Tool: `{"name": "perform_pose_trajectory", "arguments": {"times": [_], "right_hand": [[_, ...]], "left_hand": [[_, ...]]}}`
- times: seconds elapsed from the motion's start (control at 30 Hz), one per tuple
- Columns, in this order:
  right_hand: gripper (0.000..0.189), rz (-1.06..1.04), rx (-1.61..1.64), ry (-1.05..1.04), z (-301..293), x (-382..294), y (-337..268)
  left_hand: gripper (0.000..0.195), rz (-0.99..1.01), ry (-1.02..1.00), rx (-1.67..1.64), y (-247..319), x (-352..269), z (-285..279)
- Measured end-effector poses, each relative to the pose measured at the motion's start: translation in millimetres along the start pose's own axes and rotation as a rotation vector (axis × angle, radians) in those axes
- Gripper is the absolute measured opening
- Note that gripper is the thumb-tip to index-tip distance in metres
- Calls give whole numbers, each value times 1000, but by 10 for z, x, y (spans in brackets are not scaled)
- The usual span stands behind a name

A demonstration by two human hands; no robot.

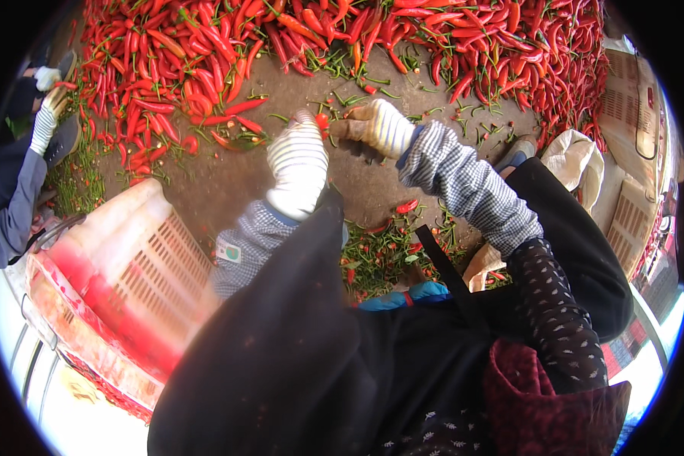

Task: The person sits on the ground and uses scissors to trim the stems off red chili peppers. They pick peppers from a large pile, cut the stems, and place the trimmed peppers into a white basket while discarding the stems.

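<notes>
My left hand [298, 157], in a white striped glove, is closed around a red chili pepper [322, 121]. Only a short red part of it shows beside the fingers. Facing it, my right hand [376, 126] wears a similar glove with brownish, soiled fingers. Its fingertips are bent close to the pepper, and whether they pinch anything is hidden. Just beyond both hands, a large heap of red chili peppers [205, 51] spreads over the brown ground [205, 176]. Loose green stems [370, 82] and pepper bits lie between the hands and the heap.
A pinkish-white plastic crate [154, 251] leans at my left. More plastic crates [627, 102] stand at the right, near a pale woven sack [575, 157]. Green stems [382, 256] are piled before my lap. Another person's gloved hand [47, 122] is at far left.
</notes>
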State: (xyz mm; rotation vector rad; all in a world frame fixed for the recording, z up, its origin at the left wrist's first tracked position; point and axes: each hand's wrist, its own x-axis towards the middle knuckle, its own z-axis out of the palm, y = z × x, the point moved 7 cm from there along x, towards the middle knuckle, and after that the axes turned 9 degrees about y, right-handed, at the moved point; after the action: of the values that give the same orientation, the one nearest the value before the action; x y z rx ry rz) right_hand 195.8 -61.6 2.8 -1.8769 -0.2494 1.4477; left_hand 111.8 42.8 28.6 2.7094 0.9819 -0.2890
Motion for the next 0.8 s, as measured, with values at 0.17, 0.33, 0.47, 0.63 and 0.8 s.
{"name": "perform_pose_trajectory", "arguments": {"times": [0.17,0.33,0.47,0.63,0.8], "right_hand": [[27,-78,118,-56,162,-8,-92],[17,54,177,-147,161,-34,-7],[12,-84,-37,-116,142,-26,33],[23,-391,-1146,49,-90,203,-196],[25,-642,-1384,541,-568,728,-910]], "left_hand": [[22,162,168,170,85,-45,57],[37,299,363,171,175,-115,-30],[40,318,293,66,156,-99,58],[25,-53,268,-559,-282,96,255],[46,-251,-33,-1136,-330,119,598]]}}
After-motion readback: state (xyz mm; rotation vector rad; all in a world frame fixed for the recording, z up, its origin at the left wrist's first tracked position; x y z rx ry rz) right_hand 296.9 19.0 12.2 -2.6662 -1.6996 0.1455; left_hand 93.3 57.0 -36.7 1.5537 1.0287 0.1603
